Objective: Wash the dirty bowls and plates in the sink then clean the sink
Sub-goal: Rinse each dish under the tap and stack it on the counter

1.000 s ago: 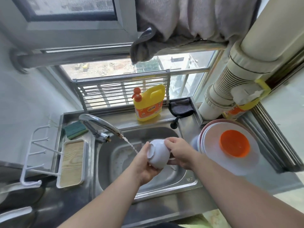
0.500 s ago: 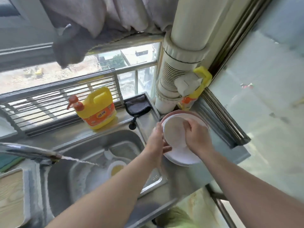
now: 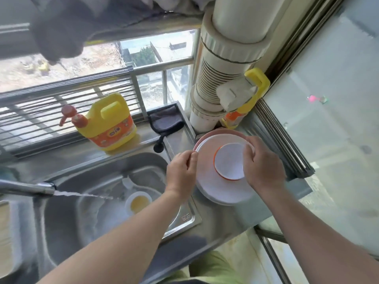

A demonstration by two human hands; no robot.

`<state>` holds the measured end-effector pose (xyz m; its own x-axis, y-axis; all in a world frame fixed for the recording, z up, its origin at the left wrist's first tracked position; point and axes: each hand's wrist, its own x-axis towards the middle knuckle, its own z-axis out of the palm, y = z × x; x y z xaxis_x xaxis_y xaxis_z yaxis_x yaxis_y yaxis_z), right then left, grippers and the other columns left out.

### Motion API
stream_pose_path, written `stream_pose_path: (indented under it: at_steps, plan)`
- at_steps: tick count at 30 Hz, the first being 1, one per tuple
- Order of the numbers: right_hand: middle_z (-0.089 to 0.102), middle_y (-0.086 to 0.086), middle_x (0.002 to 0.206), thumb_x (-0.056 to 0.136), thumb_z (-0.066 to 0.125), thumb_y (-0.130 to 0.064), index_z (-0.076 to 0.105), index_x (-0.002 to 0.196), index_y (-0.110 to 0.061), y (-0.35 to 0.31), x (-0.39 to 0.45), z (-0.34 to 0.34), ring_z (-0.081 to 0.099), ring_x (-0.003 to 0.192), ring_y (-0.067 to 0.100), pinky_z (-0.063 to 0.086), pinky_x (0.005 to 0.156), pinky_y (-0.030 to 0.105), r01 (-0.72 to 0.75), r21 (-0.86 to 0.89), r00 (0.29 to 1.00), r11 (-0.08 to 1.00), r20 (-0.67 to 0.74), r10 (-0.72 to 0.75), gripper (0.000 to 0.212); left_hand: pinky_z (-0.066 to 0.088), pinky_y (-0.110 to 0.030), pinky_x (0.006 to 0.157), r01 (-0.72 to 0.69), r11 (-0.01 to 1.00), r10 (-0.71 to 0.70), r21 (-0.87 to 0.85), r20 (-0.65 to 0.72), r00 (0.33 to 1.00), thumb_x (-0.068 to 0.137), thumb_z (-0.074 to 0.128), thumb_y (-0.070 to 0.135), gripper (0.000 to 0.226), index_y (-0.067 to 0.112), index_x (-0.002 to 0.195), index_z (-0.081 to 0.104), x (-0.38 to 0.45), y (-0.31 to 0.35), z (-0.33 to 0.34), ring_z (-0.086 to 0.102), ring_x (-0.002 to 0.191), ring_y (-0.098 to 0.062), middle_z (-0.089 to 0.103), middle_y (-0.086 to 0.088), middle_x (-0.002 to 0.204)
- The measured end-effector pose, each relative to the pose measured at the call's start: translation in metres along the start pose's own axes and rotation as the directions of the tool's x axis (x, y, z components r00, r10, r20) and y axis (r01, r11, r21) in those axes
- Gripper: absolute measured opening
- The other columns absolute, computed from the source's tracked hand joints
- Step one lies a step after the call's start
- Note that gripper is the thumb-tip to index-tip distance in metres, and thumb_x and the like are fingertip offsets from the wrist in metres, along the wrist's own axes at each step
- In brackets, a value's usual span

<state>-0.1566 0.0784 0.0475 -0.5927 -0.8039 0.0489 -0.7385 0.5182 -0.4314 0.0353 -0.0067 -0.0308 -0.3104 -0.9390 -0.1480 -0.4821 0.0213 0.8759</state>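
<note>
A white bowl sits nested in an orange bowl on a white plate, which lies on a pink plate on the counter right of the sink. My right hand holds the white bowl's right rim with curled fingers. Loosely curled and holding nothing, my left hand hovers at the plate's left edge. Down in the sink lies a small white bowl with yellowish liquid. The faucet is running, its stream falling near that bowl.
A yellow detergent bottle stands on the ledge behind the sink, with a dark cloth and a black plug to its right. A thick white pipe and a second yellow bottle crowd the corner behind the plates.
The white bowl went from over the sink to the plate stack on the right, and now sits in the orange bowl. My left hand has come off it.
</note>
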Motion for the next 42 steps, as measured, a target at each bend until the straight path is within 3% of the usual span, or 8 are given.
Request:
stream_pose_path:
  at_steps: [4, 7, 11, 18, 23, 28, 33, 42]
  plan:
    - [0.073, -0.002, 0.095, 0.099, 0.053, -0.022, 0.07, 0.113, -0.017, -0.076, -0.017, 0.037, 0.065, 0.083, 0.021, 0.047, 0.068, 0.034, 0.358, 0.263, 0.932, 0.896, -0.04, -0.361, 0.023, 0.045, -0.036, 0.083, 0.304, 0.946, -0.298, 0.111, -0.069, 0.952, 0.107, 0.053, 0.029, 0.023, 0.021, 0.102, 0.075, -0.021, -0.082, -0.048, 0.062, 0.097, -0.024, 0.069, -0.002, 0.1]
    - [0.069, -0.004, 0.095, 0.1, 0.056, -0.02, 0.071, 0.111, -0.021, -0.124, -0.047, 0.108, 0.062, 0.087, 0.017, 0.051, 0.077, 0.036, 0.275, 0.449, 0.847, 0.85, 0.306, -0.435, 0.018, 0.05, -0.036, 0.09, 0.554, 0.782, -0.555, 0.286, -0.085, 0.827, 0.102, 0.051, 0.021, 0.028, 0.025, 0.12, 0.073, -0.048, -0.152, -0.081, 0.064, 0.107, -0.03, 0.07, -0.008, 0.118]
    - [0.051, 0.011, 0.138, 0.102, 0.049, -0.026, 0.049, 0.147, -0.022, -0.136, -0.077, 0.221, 0.057, 0.122, 0.032, 0.048, 0.099, 0.037, 0.047, 0.142, 0.546, 0.989, 0.825, -0.145, 0.045, 0.048, -0.037, 0.095, 0.701, 0.593, -0.758, 0.397, -0.018, 0.652, 0.098, 0.046, 0.013, 0.053, 0.027, 0.149, 0.048, -0.074, -0.21, -0.102, 0.058, 0.116, -0.035, 0.053, -0.015, 0.139]
    - [0.048, 0.018, 0.154, 0.102, 0.052, -0.017, 0.011, 0.164, -0.008, -0.128, -0.096, 0.332, 0.053, 0.137, 0.033, 0.045, 0.106, 0.035, 0.006, -0.163, 0.338, 0.987, 0.929, 0.152, 0.075, 0.055, -0.038, 0.089, 0.914, 0.334, -0.884, -0.23, 0.259, 0.389, 0.104, 0.058, 0.019, 0.083, 0.037, 0.167, 0.007, -0.061, -0.263, -0.087, 0.059, 0.109, -0.026, 0.054, -0.002, 0.137]
    - [0.059, 0.014, 0.14, 0.095, 0.053, -0.036, 0.051, 0.138, -0.02, -0.137, -0.105, 0.348, 0.06, 0.125, 0.035, 0.053, 0.101, 0.043, -0.257, -0.061, 0.439, 0.964, 0.882, 0.172, 0.046, 0.046, -0.033, 0.079, 0.864, 0.314, -0.855, -0.395, 0.277, 0.437, 0.108, 0.05, 0.013, 0.03, 0.029, 0.134, 0.053, -0.061, -0.262, -0.089, 0.065, 0.091, -0.021, 0.07, 0.002, 0.104]
    - [0.068, 0.004, 0.117, 0.098, 0.048, -0.04, 0.055, 0.117, -0.028, -0.176, -0.11, 0.318, 0.069, 0.098, 0.024, 0.064, 0.086, 0.045, -0.735, 0.085, 0.272, 0.673, 0.946, 0.178, 0.024, 0.056, -0.036, 0.076, 0.706, 0.233, -0.828, -0.669, 0.244, 0.505, 0.106, 0.048, 0.023, 0.025, 0.026, 0.124, 0.064, -0.063, -0.241, -0.142, 0.069, 0.097, -0.027, 0.074, -0.01, 0.115]
    - [0.071, 0.015, 0.115, 0.103, 0.046, -0.037, 0.055, 0.123, -0.022, -0.222, -0.118, 0.278, 0.068, 0.068, 0.03, 0.06, 0.064, 0.034, -0.781, 0.161, 0.264, 0.603, 0.961, 0.085, 0.026, 0.048, -0.034, 0.075, 0.574, 0.443, -0.652, -0.689, 0.192, 0.733, 0.106, 0.051, 0.031, 0.028, 0.022, 0.123, 0.071, -0.063, -0.206, -0.204, 0.067, 0.092, -0.02, 0.075, -0.006, 0.109]
    - [0.066, -0.003, 0.131, 0.113, 0.038, -0.034, 0.057, 0.136, -0.041, -0.284, -0.126, 0.21, 0.065, 0.107, 0.018, 0.06, 0.083, 0.037, -0.697, 0.49, 0.534, 0.524, 0.842, -0.077, 0.031, 0.048, -0.042, 0.094, 0.449, 0.438, -0.52, -0.779, 0.187, 0.833, 0.108, 0.045, 0.021, 0.034, 0.023, 0.131, 0.07, -0.065, -0.149, -0.268, 0.068, 0.111, -0.025, 0.074, -0.009, 0.126]
